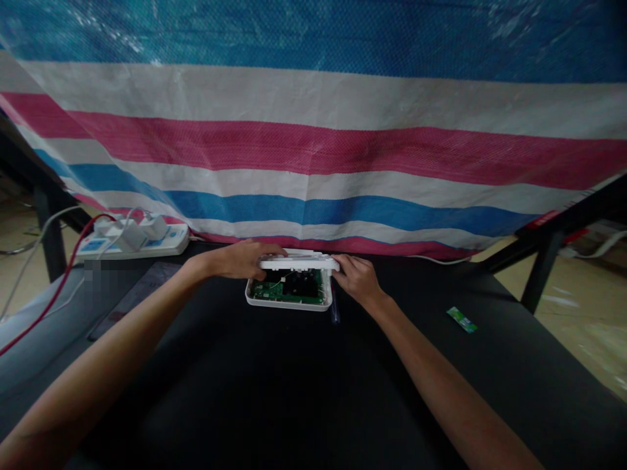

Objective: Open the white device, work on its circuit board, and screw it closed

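A white plastic cover (298, 262) is tilted up over an opened white device case (289, 304) on the black table. Inside the case lies a green circuit board (264, 290) with dark parts and a thin white wire. My left hand (245, 259) grips the cover's left end, its fingers bent around the edge. At the right end, my right hand (356, 276) pinches the cover between thumb and fingers. Close beside the case, partly behind my right hand, is a slim dark tool with a clear handle (336, 310); its upper part is hidden.
A white power strip (166, 244) with plugged-in adapters and red and white cables stands at the back left. Near it lies a dark flat object (134, 297). A small green packet (461, 320) rests at the right. Striped plastic sheeting (313, 150) hangs behind the table (274, 391).
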Demonstrator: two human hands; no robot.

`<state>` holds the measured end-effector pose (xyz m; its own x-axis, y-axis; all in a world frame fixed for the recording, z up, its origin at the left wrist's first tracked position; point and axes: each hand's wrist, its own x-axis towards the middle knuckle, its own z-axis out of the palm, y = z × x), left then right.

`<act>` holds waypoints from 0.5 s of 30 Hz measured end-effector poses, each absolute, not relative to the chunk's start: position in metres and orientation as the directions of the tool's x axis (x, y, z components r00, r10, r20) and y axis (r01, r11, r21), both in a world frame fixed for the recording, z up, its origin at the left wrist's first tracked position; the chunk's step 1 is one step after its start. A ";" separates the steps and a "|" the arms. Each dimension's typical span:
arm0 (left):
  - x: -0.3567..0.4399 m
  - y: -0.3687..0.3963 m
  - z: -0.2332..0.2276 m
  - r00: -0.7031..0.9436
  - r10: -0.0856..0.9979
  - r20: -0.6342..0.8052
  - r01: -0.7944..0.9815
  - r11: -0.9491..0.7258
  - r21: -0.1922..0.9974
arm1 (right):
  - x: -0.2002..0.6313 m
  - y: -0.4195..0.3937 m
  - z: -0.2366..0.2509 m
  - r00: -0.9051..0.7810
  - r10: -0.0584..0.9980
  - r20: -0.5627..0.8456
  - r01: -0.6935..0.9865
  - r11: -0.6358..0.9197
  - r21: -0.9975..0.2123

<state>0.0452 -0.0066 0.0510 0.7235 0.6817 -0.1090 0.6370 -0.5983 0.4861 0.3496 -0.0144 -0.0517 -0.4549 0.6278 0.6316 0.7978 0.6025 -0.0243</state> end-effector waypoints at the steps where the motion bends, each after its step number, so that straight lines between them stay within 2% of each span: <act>1: 0.041 -0.006 0.054 0.735 0.675 -0.066 0.611 -0.617 0.497 | 0.348 -0.016 -0.051 -0.423 0.672 0.608 0.817 0.572 -0.064; 3: 0.036 -0.004 0.062 0.735 0.679 0.008 0.590 -0.645 0.487 | 0.344 -0.017 -0.048 -0.361 0.735 0.573 0.840 0.524 -0.142; 6: 0.029 -0.001 0.069 0.661 0.739 0.126 0.625 -0.636 0.452 | 0.337 -0.017 -0.044 -0.286 0.767 0.574 0.843 0.486 -0.230; 10: 0.025 0.004 0.067 0.512 0.808 0.290 0.663 -0.587 0.465 | 0.331 -0.011 -0.041 -0.233 0.781 0.579 0.851 0.452 -0.266; 15: 0.028 0.007 0.059 0.496 0.812 0.307 0.638 -0.581 0.505 | 0.332 -0.009 -0.042 -0.221 0.804 0.552 0.855 0.433 -0.288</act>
